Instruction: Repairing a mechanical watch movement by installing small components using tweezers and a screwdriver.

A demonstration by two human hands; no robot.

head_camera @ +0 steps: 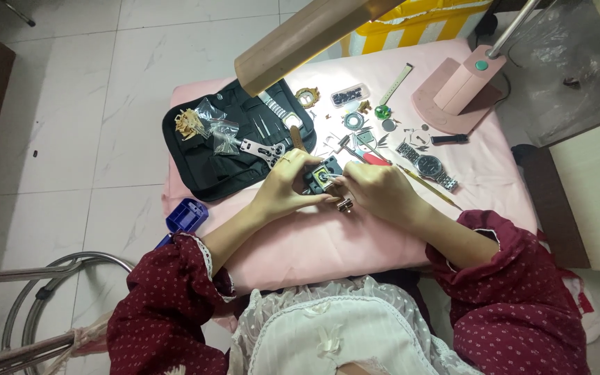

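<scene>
gripping a small black watch holder (322,173) from both sides, the two hands met over a pink cloth-covered table (328,239). the left hand (287,184) had its fingers curled around the holder's left edge, thumb underneath and fingertips on top, so the block sat clamped between them. the right hand (376,189) was bent inward just to the right of the holder, its fingers pinched together at the block's upper corner; they seemed to close on something thin there, but what it was could not be told. a small metal part (345,205) lay just below the right fingertips, touching or almost touching them.

beyond the fingers of the left hand lay an open black tool case (196,149) with tweezers and little plastic bags inside. just past the right fingers sat a red-handled tool (375,160), and farther out to the right a silver wristwatch (428,167) with a metal band. well beyond both hands were scattered small watch parts (353,121), a green-strapped watch (392,94) and a pink lamp base (456,94). off the table edge, to the left of the left wrist, stood a blue plastic box (187,215). both forearms wore dark red dotted sleeves (168,298).
</scene>
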